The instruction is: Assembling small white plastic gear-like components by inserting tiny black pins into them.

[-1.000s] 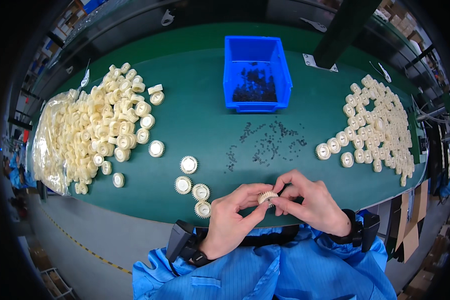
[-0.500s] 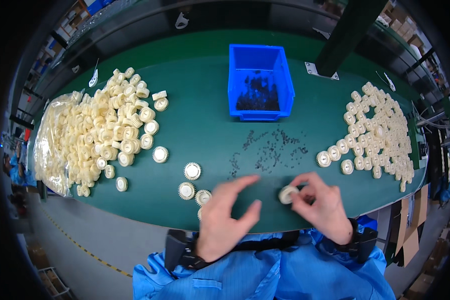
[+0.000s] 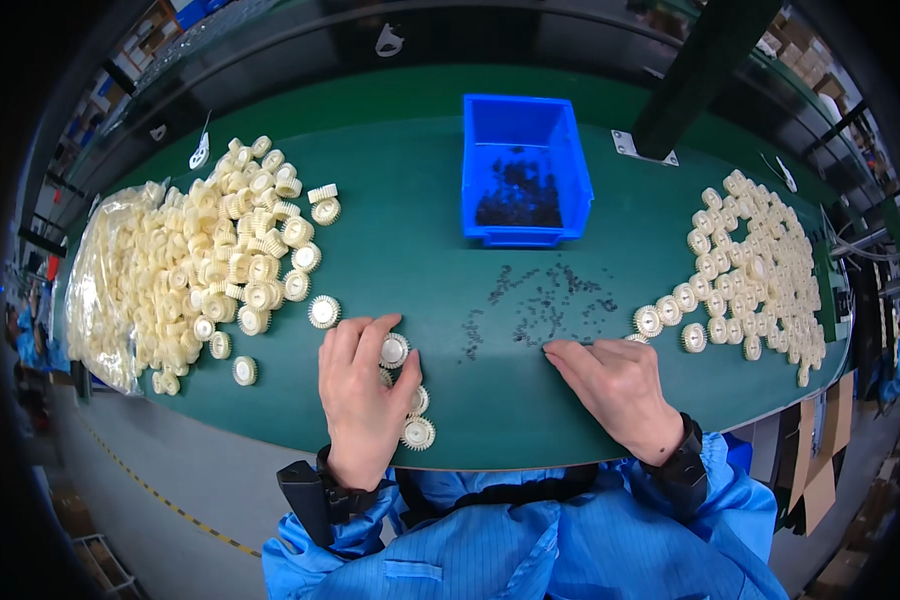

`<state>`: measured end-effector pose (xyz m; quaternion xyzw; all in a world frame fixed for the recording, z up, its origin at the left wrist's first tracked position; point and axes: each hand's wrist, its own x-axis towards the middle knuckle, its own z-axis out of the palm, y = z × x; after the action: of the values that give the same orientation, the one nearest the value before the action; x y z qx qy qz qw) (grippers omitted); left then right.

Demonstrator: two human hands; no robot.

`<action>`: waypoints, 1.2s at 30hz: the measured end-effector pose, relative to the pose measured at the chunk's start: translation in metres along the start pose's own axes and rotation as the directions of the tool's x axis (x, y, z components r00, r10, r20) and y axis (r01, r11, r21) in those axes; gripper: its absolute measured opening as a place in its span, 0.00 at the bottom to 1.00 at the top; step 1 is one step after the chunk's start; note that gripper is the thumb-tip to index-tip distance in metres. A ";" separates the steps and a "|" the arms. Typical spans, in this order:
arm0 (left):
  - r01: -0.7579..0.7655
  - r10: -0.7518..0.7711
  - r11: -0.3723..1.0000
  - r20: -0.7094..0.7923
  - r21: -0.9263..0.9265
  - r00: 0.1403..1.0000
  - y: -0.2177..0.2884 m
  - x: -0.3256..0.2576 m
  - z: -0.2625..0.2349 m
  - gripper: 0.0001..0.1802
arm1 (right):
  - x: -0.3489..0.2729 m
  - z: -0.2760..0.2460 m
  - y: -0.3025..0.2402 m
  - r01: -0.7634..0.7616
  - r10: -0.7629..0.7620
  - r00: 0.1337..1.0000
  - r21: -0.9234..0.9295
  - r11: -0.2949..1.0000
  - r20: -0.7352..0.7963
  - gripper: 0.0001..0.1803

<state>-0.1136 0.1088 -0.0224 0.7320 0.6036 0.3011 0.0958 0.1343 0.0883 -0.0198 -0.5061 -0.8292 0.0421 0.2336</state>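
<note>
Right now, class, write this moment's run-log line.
left hand: at cream gear | right hand: near black pieces | blue bin: farther back

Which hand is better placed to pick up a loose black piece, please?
Probably the right hand: its fingertips are at the near edge of the scattered black pieces. The left hand is farther away, spread around some gears.
</note>
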 end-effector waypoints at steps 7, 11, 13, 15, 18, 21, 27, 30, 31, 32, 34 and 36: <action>-0.022 0.011 0.991 -0.085 -0.134 0.996 0.007 0.000 -0.005 0.20 | 0.012 0.002 -0.001 0.094 -0.085 0.992 -0.093 0.991 0.094 0.09; 0.158 -0.084 0.772 0.147 -0.616 0.986 0.028 -0.010 -0.006 0.23 | 0.012 0.010 -0.002 0.060 -0.052 0.997 -0.148 0.987 0.061 0.08; 0.265 -0.058 0.552 0.281 -0.790 0.958 0.033 -0.018 -0.001 0.23 | 0.009 0.013 -0.003 0.023 -0.022 1.000 -0.059 0.998 0.017 0.07; 0.342 -0.049 0.412 0.354 -0.844 0.934 0.038 -0.023 0.006 0.22 | 0.004 0.012 -0.006 -0.021 0.021 1.000 0.026 0.999 -0.020 0.07; 0.458 0.012 0.186 0.468 -0.869 0.884 0.044 -0.029 0.007 0.23 | -0.004 -0.010 -0.024 -0.229 0.209 0.973 0.491 0.840 0.097 0.08; 0.489 0.040 0.078 0.493 -0.869 0.869 0.046 -0.029 0.010 0.23 | -0.005 -0.016 -0.035 -0.277 0.256 0.959 0.618 0.736 0.125 0.07; 0.480 0.061 0.099 0.487 -0.871 0.871 0.051 -0.029 0.012 0.23 | -0.008 -0.011 -0.034 -0.255 0.240 0.964 0.664 0.703 0.116 0.06; 0.484 0.046 0.092 0.489 -0.870 0.871 0.053 -0.030 0.013 0.22 | -0.008 -0.011 -0.033 -0.262 0.242 0.962 0.662 0.702 0.124 0.06; 0.479 0.046 0.090 0.484 -0.873 0.874 0.053 -0.029 0.013 0.22 | -0.009 -0.011 -0.033 -0.263 0.242 0.962 0.662 0.702 0.125 0.06; 0.474 0.046 0.088 0.479 -0.876 0.877 0.053 -0.029 0.013 0.22 | -0.009 -0.011 -0.033 -0.269 0.247 0.960 0.667 0.694 0.130 0.06; 0.470 0.043 0.087 0.475 -0.878 0.879 0.053 -0.031 0.014 0.22 | -0.009 -0.011 -0.034 -0.276 0.253 0.958 0.672 0.687 0.135 0.06; 0.466 0.042 0.085 0.471 -0.880 0.881 0.053 -0.031 0.015 0.22 | -0.009 -0.011 -0.034 -0.333 0.302 0.937 0.707 0.624 0.175 0.06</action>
<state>-0.0648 0.0694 -0.0179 0.4252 0.3212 0.4569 0.7122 0.1145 0.0615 -0.0025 -0.5085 -0.6456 0.4178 0.3874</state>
